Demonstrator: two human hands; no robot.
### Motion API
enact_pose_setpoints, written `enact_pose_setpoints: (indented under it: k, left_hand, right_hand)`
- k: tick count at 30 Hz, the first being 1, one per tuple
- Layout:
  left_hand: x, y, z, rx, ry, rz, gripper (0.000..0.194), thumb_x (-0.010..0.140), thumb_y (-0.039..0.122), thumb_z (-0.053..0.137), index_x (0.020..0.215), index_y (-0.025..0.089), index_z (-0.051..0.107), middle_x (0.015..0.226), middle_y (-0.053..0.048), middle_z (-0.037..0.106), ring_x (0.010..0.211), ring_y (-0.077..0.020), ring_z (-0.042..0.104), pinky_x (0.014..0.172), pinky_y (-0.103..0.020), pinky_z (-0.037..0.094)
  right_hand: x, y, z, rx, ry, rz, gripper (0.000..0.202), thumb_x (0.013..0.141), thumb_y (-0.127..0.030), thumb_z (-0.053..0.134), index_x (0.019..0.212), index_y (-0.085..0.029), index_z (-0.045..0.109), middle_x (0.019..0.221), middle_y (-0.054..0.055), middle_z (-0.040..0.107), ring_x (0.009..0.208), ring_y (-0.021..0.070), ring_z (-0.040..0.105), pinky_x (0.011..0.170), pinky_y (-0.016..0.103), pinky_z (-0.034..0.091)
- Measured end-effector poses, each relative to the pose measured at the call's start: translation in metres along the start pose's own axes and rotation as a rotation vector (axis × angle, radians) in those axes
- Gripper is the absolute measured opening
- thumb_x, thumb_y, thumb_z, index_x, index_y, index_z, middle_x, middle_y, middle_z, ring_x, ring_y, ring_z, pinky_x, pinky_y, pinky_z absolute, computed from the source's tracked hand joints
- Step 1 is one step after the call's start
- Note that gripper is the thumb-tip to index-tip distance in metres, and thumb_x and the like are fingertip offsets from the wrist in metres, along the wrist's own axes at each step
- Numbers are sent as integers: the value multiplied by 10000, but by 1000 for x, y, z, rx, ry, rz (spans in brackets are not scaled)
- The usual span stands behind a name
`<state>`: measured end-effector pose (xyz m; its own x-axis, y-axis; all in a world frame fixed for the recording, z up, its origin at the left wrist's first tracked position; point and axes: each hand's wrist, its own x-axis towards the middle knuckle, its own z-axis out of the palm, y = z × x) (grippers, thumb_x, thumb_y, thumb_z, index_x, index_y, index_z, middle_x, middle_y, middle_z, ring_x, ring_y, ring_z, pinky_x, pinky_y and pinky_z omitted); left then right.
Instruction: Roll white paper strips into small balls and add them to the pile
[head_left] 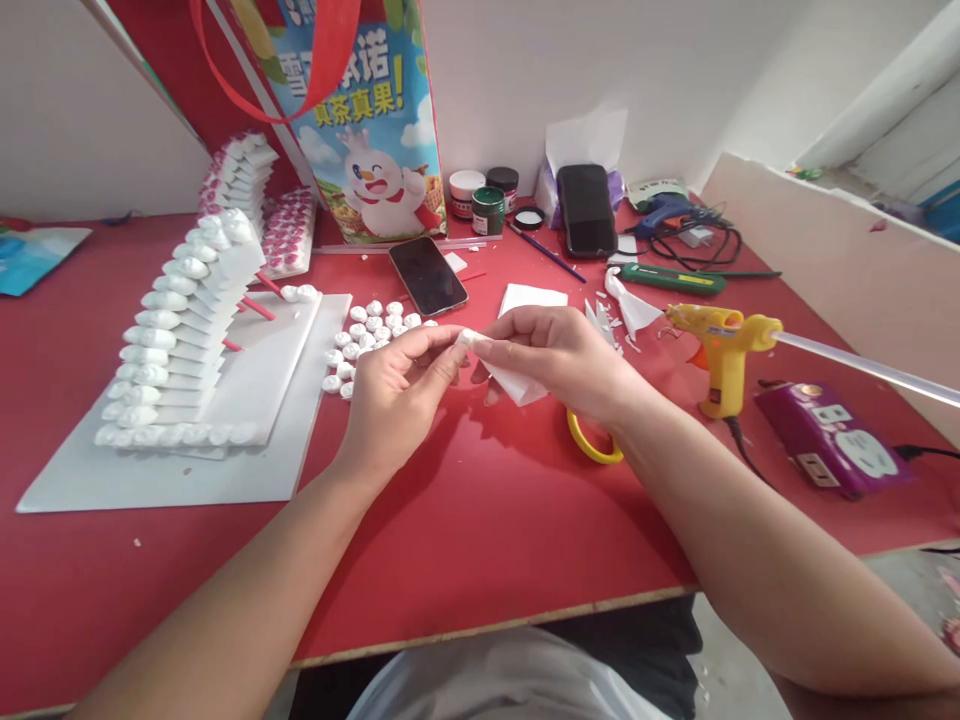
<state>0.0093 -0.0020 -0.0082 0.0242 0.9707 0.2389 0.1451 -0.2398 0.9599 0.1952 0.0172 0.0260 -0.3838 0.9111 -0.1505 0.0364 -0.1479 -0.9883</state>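
Over a red tabletop [480, 540], the left hand [394, 390] and right hand [559, 355] together pinch a small white rolled rosette [469, 338] where their fingertips meet. Too hard a squeeze could crush the soft-looking roll; a slack pinch could let it unwind. Beyond the left hand cluster round, crinkled rosettes [374, 322]; partly under the right lies a thin, flat white tissue [521, 387]; farther right stands a yellow plastic glue gun [724, 365].

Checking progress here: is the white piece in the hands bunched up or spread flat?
Bunched up, where visible: the piece is a small lump pinched between the left hand and right hand, which partly hide it.
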Motion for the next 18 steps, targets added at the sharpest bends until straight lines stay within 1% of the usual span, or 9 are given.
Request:
enact_pose_setpoints:
  k: [3, 5, 6, 8, 11, 13, 16, 18]
  left_hand:
    - [-2, 0, 3, 7, 23, -14, 241, 879, 401, 763, 1006, 202, 812, 766, -14, 717, 671, -134, 616, 684, -262, 537]
    - [-4, 3, 6, 43, 52, 10, 223, 887, 391, 754, 1001, 209, 813, 777, -13, 715, 672, -135, 618, 683, -267, 539]
    - [-5, 4, 8, 72, 70, 41, 209, 896, 381, 745, 999, 213, 814, 794, -15, 717, 681, -139, 622, 686, -271, 540]
    - [-7, 7, 11, 143, 106, 147, 176, 918, 347, 720, 1003, 225, 815, 846, -24, 725, 726, -149, 637, 712, -281, 544]
    - [-8, 9, 14, 258, 161, 330, 156, 944, 275, 689, 1028, 243, 817, 890, -31, 729, 809, -160, 654, 781, -292, 542]
    - [-8, 9, 15, 336, 203, 419, 176, 950, 244, 678, 1061, 253, 815, 877, -28, 722, 800, -152, 647, 777, -286, 535]
    - [-8, 7, 14, 392, 228, 500, 214, 958, 235, 665, 1117, 266, 804, 875, -24, 717, 765, -135, 634, 743, -274, 529]
    - [-7, 7, 13, 347, 191, 486, 221, 958, 246, 668, 1134, 269, 801, 891, -26, 728, 789, -140, 648, 757, -280, 537]
  right_hand:
    - [-1, 2, 8, -184, 131, -81, 297, 837, -395, 775, 732, -147, 651, 585, -5, 623, 503, 88, 509, 454, 209, 357]
    - [-2, 4, 13, -270, 216, -125, 283, 856, -366, 731, 700, -155, 626, 555, -23, 562, 502, 81, 459, 459, 216, 323]
    - [-2, 5, 16, -295, 258, -147, 278, 856, -353, 719, 688, -160, 612, 552, -27, 542, 509, 82, 449, 467, 221, 320]
    - [-4, 7, 20, -306, 317, -184, 267, 856, -337, 701, 680, -170, 588, 565, -29, 525, 526, 87, 445, 481, 229, 326]
    - [-7, 7, 25, -271, 302, -222, 245, 880, -351, 677, 727, -175, 601, 612, -18, 547, 558, 98, 456, 506, 241, 347]
    - [-9, 7, 26, -258, 277, -237, 252, 902, -379, 666, 759, -176, 620, 635, -10, 560, 576, 105, 457, 519, 248, 352]
    - [-11, 5, 25, -265, 272, -262, 258, 915, -386, 661, 762, -183, 617, 644, -11, 564, 583, 110, 454, 535, 256, 356]
    - [-12, 2, 23, -298, 284, -288, 243, 924, -355, 649, 756, -183, 609, 650, -13, 571, 584, 109, 460, 549, 257, 363]
